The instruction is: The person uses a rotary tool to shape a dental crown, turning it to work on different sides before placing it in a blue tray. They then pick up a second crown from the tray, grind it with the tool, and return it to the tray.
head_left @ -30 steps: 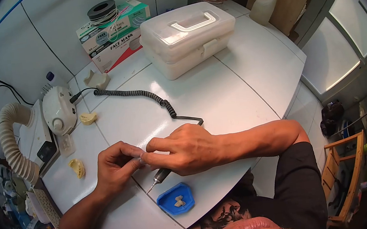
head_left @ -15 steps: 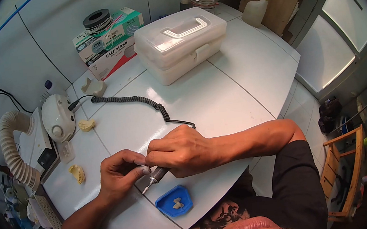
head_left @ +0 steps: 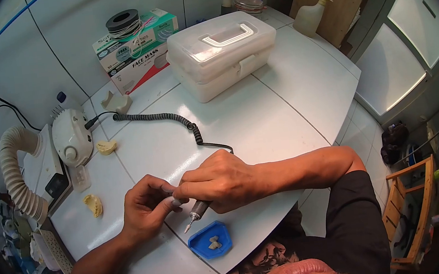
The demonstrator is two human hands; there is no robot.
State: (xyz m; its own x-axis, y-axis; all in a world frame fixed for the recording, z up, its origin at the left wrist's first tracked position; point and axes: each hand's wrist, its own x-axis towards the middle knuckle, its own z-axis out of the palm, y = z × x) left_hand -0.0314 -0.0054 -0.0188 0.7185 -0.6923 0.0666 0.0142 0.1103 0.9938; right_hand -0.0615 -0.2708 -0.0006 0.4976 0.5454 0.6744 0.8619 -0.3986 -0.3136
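My right hand [head_left: 226, 182] is closed round a dark rotary handpiece [head_left: 200, 209], whose thin metal bur points down and left above the table. Thumb and fingers of my left hand [head_left: 149, 205] are pinched together, meeting the fingertips of my right hand. Whatever sits between those fingertips is too small and too covered to name. Just below the bur lies a blue tray [head_left: 196, 240] with several small greyish pieces [head_left: 215, 243] in it. A coiled black cord [head_left: 160, 116] runs from the handpiece to a white control box [head_left: 72, 137].
Two yellowish dental casts [head_left: 93, 205] [head_left: 106, 147] lie on the left of the tiled table [head_left: 283, 129]. Beyond them stand a ribbed hose [head_left: 9, 171] and a face mask box [head_left: 144, 67]. A white plastic case [head_left: 221, 55] and a spray bottle [head_left: 309, 16] stand at the back.
The handpiece's tip has shifted to the right, closer to the blue tray. Both hands stay together at the fingertips, and the whole view has moved slightly.
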